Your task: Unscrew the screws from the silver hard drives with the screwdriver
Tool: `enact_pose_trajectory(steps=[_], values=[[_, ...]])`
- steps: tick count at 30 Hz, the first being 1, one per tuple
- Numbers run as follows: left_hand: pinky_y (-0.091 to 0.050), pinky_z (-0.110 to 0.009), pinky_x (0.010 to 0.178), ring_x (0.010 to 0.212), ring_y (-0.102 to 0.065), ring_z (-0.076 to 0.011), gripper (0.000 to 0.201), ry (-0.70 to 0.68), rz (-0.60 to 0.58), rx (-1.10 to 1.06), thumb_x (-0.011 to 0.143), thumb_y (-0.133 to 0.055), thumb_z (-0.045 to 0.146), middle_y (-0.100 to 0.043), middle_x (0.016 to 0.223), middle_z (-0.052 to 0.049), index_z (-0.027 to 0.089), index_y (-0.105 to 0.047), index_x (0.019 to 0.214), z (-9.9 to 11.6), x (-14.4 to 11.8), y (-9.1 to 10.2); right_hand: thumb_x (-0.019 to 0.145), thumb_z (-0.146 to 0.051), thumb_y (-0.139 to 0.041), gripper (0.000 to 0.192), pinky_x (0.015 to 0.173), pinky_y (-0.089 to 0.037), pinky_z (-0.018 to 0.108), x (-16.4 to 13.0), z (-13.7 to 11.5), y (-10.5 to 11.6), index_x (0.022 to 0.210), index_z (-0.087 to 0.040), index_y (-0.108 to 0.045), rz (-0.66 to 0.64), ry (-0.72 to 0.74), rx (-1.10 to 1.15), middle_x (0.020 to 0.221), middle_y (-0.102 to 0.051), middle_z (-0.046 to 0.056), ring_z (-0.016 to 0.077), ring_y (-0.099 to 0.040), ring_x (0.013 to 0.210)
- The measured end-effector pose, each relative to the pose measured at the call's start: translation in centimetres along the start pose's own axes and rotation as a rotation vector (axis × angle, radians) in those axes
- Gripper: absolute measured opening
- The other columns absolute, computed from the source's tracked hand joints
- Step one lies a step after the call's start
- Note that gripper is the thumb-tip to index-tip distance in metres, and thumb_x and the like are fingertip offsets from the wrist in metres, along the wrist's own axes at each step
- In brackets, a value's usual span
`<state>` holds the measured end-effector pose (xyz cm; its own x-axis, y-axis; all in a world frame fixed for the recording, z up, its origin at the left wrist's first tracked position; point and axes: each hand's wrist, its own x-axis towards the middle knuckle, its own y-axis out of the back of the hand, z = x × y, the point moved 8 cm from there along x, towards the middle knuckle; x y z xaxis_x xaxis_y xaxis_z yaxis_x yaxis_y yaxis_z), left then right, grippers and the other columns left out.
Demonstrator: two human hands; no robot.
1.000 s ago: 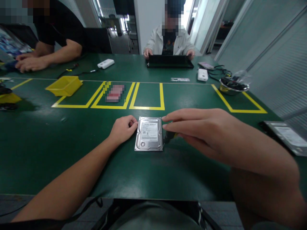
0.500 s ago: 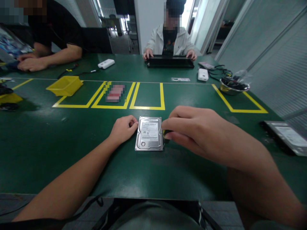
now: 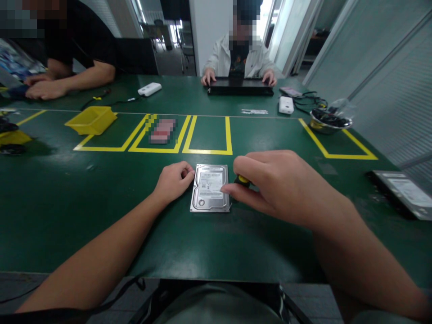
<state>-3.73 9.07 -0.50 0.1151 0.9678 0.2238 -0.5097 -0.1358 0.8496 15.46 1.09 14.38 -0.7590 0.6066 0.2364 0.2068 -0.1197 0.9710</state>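
A silver hard drive (image 3: 209,189) with a white label lies flat on the green table before me. My left hand (image 3: 173,181) rests at its left side, fingers curled, with the thumb and fingertips against that edge. In my right hand (image 3: 270,184) is a screwdriver (image 3: 242,180) with a black and yellow handle, held between curled fingers. Its thin shaft is mostly hidden behind the thumb; a bit of metal shows by the drive's lower right corner. The right thumb stretches over the drive's right edge.
A second drive-like metal unit (image 3: 405,191) lies at the far right. Beyond are a yellow bin (image 3: 92,121), a metal bowl (image 3: 329,128) of dark parts, yellow tape outlines and white adapters (image 3: 286,105). Across the table, a person holds a black tray (image 3: 240,90); another sits left.
My right fingers have shifted on the screwdriver handle: the thumb has slid left over the drive, the index finger has drawn back. My left hand and the drive stay put.
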Motion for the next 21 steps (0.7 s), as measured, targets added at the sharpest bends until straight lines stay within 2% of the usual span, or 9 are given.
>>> enact_pose_trajectory(steps=[5, 10, 16, 21], values=[[-0.041, -0.028, 0.064, 0.07, -0.057, -0.017, 0.02, -0.069, 0.104, -0.045, 0.088, -0.055, 0.034, -0.064, 0.073, -0.002, 0.018, -0.065, 0.084, 1.6, -0.7, 1.1, 0.099, -0.044, -0.044, 0.032, 0.056, -0.018, 0.029, -0.2, 0.1, 0.0, 0.084, -0.017, -0.055, 0.006, -0.009, -0.049, 0.069, -0.053, 0.001, 0.0128, -0.04, 0.059], [-0.042, -0.029, 0.068, 0.073, -0.056, -0.0179, 0.019, -0.175, 0.088, 0.006, 0.089, -0.054, 0.033, -0.063, 0.073, -0.002, 0.018, -0.065, 0.083, 3.3, -1.2, 1.1, 0.099, -0.046, -0.041, 0.035, 0.056, -0.017, 0.03, -0.2, 0.1, -0.2, 0.084, -0.017, -0.055, -0.008, -0.022, -0.052, 0.069, -0.052, 0.001, 0.0129, -0.038, 0.058], [-0.042, -0.028, 0.067, 0.073, -0.057, -0.0176, 0.019, -0.125, 0.069, -0.025, 0.088, -0.055, 0.033, -0.064, 0.075, -0.002, 0.018, -0.064, 0.083, 2.6, -0.9, 0.8, 0.1, -0.045, -0.039, 0.036, 0.056, -0.018, 0.03, 0.0, 0.3, -0.6, 0.086, -0.016, -0.056, -0.04, -0.044, -0.037, 0.069, -0.053, 0.001, 0.0123, -0.037, 0.058], [-0.043, -0.029, 0.068, 0.073, -0.058, -0.0182, 0.019, -0.106, 0.057, -0.021, 0.088, -0.054, 0.034, -0.066, 0.076, -0.003, 0.018, -0.064, 0.082, 2.4, -0.9, 0.7, 0.1, -0.039, -0.041, 0.03, 0.058, -0.022, 0.029, -0.1, 0.2, -0.5, 0.089, -0.016, -0.057, -0.05, -0.033, 0.002, 0.077, -0.056, 0.004, 0.0127, -0.04, 0.062]])
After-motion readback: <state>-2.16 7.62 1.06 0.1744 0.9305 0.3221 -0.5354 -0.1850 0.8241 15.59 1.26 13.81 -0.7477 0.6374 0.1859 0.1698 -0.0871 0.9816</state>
